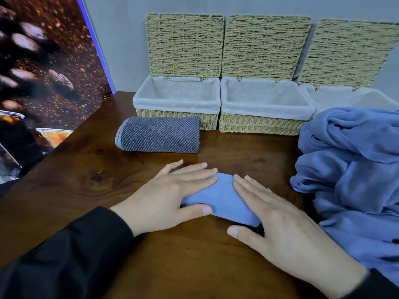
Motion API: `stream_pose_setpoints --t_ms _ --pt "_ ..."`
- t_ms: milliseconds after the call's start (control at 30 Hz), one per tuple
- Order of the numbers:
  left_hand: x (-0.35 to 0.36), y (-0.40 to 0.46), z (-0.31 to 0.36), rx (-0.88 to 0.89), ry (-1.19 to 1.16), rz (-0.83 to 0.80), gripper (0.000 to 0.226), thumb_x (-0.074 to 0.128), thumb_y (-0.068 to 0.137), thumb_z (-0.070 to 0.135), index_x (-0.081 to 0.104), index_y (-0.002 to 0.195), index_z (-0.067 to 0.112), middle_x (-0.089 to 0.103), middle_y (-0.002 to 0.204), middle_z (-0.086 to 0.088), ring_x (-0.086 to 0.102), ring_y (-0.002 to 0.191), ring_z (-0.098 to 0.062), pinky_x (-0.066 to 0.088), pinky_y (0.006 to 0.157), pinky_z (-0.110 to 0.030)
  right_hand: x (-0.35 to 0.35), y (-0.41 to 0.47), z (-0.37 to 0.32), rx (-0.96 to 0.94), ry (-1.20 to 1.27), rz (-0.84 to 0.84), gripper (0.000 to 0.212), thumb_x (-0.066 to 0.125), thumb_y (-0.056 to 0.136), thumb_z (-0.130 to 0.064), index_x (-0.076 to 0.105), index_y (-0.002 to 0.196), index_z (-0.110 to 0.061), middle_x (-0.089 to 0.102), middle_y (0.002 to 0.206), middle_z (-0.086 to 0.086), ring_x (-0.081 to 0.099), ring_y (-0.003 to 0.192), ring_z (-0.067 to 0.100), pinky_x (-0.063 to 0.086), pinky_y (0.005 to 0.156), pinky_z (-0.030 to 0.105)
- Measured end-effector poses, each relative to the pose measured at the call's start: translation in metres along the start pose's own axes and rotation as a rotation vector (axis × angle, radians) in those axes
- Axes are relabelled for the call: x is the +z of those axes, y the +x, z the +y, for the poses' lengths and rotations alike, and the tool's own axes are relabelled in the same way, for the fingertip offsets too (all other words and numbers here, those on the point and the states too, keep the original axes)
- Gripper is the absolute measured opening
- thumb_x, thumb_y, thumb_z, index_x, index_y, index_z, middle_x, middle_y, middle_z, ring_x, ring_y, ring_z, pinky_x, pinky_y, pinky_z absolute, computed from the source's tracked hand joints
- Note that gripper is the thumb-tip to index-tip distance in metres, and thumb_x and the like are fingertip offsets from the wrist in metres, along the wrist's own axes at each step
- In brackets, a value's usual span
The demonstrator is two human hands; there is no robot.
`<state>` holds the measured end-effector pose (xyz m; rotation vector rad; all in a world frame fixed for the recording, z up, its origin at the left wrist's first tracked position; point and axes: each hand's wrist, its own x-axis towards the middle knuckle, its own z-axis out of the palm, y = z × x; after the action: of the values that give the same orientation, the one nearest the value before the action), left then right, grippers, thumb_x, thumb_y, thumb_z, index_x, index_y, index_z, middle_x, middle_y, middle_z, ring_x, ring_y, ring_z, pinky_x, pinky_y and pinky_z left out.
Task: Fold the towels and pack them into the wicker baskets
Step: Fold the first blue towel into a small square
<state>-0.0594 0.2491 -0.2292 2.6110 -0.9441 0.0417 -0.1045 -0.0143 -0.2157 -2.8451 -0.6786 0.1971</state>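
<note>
The left hand [172, 190] lies flat with its fingers straight, pressing down on the left side of a small folded blue towel [222, 201]. The right hand [278, 221] lies flat the same way, fingers straight, pressing on the right side of that towel. The small towel is soft and smooth, folded into a little pad, and it sits on the dark brown wooden table [86, 180] between the two hands. A black sleeve [64, 255] covers the left arm. Behind the small blue towel, and a bit to its left, lies a grey towel [159, 134] rolled into a fat tube, with a bumpy, striped weave. The grey roll touches the front of the left basket [177, 104]. Three wicker baskets stand in a row behind the small blue towel, against the grey wall. They are box shaped, woven from pale straw, with white cloth liners and their woven lids standing open. The left basket and the middle basket [265, 108] hold only their liners. The right basket [336, 93] is partly hidden, so I cannot tell what is inside. To the right of the small blue towel is a big crumpled pile of blue towels [354, 165], soft and wrinkly.
</note>
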Motion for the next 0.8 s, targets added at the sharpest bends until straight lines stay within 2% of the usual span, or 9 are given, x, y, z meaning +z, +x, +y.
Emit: stream_pose_setpoints --t_ms 100,200,300,367,433,567,667,733,800 --pt "-0.003 0.0 -0.004 -0.016 -0.014 -0.037 0.081 0.042 0.087 0.078 0.027 0.156 0.038 0.019 0.161 0.029 -0.001 0.15 0.01 -0.002 0.126 -0.037 0.0 0.003 0.002 -0.016 0.054 0.047 0.085 0.041 0.09 -0.074 -0.008 0.155 -0.046 -0.015 0.155 -0.042 -0.025 0.139 -0.021 -0.007 0.121 0.014" --pt "-0.001 -0.002 -0.008 -0.004 0.014 -0.016 0.085 0.054 0.085 0.074 0.026 0.157 0.039 0.017 0.162 0.029 0.0 0.15 0.01 -0.007 0.124 -0.028 0.003 0.003 0.007 -0.028 0.158 0.117 0.079 0.059 0.093 -0.056 0.012 0.156 -0.048 0.006 0.152 -0.047 -0.006 0.141 -0.024 0.006 0.123 0.015" --pt "-0.002 -0.004 -0.007 -0.02 -0.037 0.095 0.075 0.068 0.085 0.061 0.037 0.151 0.04 0.03 0.157 0.029 0.013 0.146 0.015 0.003 0.123 -0.024 0.001 0.0 0.005 0.038 0.281 0.253 0.06 0.062 0.092 -0.05 0.029 0.141 -0.056 0.039 0.127 -0.048 0.039 0.121 -0.024 0.033 0.096 0.003" --pt "-0.004 -0.005 -0.006 -0.117 -0.171 0.133 0.064 0.074 0.085 0.051 0.044 0.141 0.047 0.042 0.145 0.034 0.026 0.138 0.016 0.02 0.121 -0.024 -0.001 -0.002 0.0 0.075 0.371 0.336 0.046 0.061 0.092 -0.049 0.035 0.129 -0.057 0.052 0.107 -0.037 0.052 0.094 -0.02 0.039 0.076 0.004" --pt "-0.007 -0.006 -0.004 -0.233 -0.405 0.194 0.051 0.076 0.083 0.049 0.051 0.127 0.048 0.057 0.129 0.028 0.047 0.127 0.001 0.042 0.111 -0.035 -0.004 0.0 -0.006 0.117 0.52 0.388 0.038 0.062 0.093 -0.048 0.039 0.122 -0.058 0.058 0.097 -0.028 0.058 0.085 -0.011 0.043 0.068 0.009" --pt "-0.014 -0.009 0.004 -0.339 -0.811 0.385 0.037 0.074 0.091 0.028 0.055 0.121 0.035 0.071 0.114 0.01 0.068 0.107 -0.012 0.055 0.096 -0.042 -0.002 0.023 -0.015 0.201 0.843 0.506 0.025 0.061 0.093 -0.049 0.056 0.117 -0.045 0.064 0.102 -0.024 0.064 0.093 -0.002 0.048 0.07 0.017" --pt "-0.021 -0.015 0.004 -0.453 -0.988 0.494 0.036 0.07 0.094 0.024 0.054 0.126 0.031 0.076 0.109 0.0 0.073 0.098 -0.019 0.059 0.087 -0.04 0.003 0.043 -0.028 0.242 1.17 0.393 0.046 0.061 0.084 -0.064 0.06 0.123 -0.04 0.068 0.115 -0.015 0.067 0.104 0.004 0.052 0.081 0.026" --pt "-0.028 -0.024 -0.005 -0.526 -0.983 0.549 0.035 0.069 0.095 0.027 0.055 0.126 0.034 0.077 0.105 0.0 0.074 0.095 -0.018 0.06 0.083 -0.036 0.005 0.053 -0.04 0.221 1.389 0.27 0.056 0.071 0.083 -0.054 0.053 0.135 -0.04 0.068 0.124 -0.016 0.068 0.109 0.004 0.056 0.091 0.035" --pt "-0.033 -0.035 -0.017 -0.582 -0.957 0.588 0.034 0.069 0.094 0.031 0.057 0.125 0.037 0.076 0.103 -0.001 0.074 0.093 -0.016 0.06 0.081 -0.033 0.01 0.064 -0.05 0.18 1.384 0.233 0.06 0.076 0.087 -0.04 0.048 0.141 -0.042 0.064 0.13 -0.019 0.067 0.113 0.003 0.056 0.095 0.037"
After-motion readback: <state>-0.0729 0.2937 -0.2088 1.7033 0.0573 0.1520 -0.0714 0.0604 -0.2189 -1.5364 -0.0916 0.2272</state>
